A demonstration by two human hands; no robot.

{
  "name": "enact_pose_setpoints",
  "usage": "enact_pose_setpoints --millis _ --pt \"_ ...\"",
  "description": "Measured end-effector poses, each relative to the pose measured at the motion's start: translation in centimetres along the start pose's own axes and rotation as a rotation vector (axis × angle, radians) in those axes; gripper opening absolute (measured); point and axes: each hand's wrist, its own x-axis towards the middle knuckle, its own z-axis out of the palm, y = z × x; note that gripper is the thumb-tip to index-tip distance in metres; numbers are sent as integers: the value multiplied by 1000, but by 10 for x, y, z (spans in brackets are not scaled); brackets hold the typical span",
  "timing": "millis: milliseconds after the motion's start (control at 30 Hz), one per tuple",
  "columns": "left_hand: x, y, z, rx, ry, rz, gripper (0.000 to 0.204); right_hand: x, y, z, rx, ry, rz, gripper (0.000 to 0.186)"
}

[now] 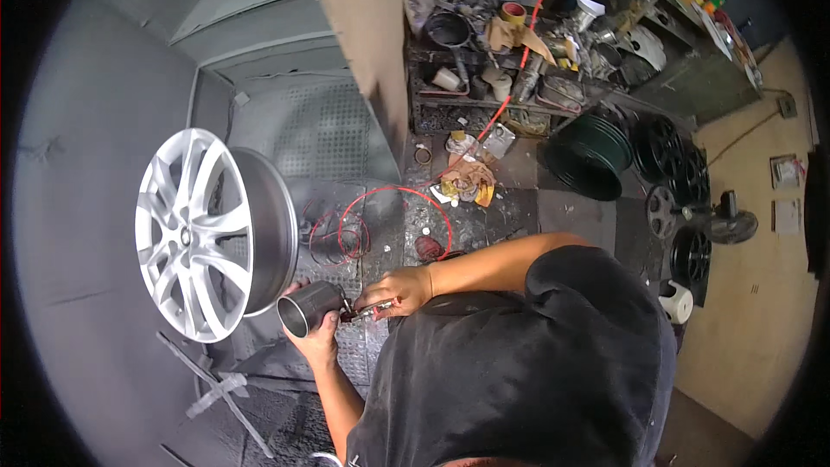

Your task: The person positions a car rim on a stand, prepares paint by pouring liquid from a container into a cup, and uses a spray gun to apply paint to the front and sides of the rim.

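A grey metal cup (309, 310), its open mouth tipped toward the lower left, sits in my left hand (316, 342), whose fingers wrap its side. Right beside it, my right hand (399, 289) is closed around a small metal tool with red parts (372, 310), which looks like a spray gun. The tool meets the cup's far side, though the joint between them is partly hidden by my fingers. Just left of the cup stands a silver multi-spoke alloy wheel (197, 227), upright with its face turned left.
A thin red hose (398, 189) loops over the floor and up past a cluttered shelf (450, 56). Crumpled paper (469, 180) lies on the floor. A dark green wheel barrel (590, 156) and several black wheels (661, 145) stand right. A cross-shaped stand (218, 392) is at lower left.
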Motion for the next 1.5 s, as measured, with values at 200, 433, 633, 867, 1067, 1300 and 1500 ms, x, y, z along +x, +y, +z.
enact_pose_setpoints --millis 200,433,633,867,1067,1300,1500 --pt "-14 -11 8 81 116 16 82 -10 10 -4 5 -65 -2 44" --pt "-21 -10 11 177 223 19 72 1 18 -5 6 -136 -56 42" --pt "-26 -12 17 483 241 -2 66 12 18 4 -119 -251 52 37" --pt "-27 -26 28 457 222 -79 55 35 -5 -1 -247 -526 355 39" --pt "-25 -28 17 444 250 -201 49 36 16 16 -128 -486 232 35" --pt "-14 16 -25 530 144 -208 92 68 -9 -2 -57 -484 253 32" --pt "-60 -53 -89 204 155 -233 83 109 -31 -15 -73 -523 231 44"
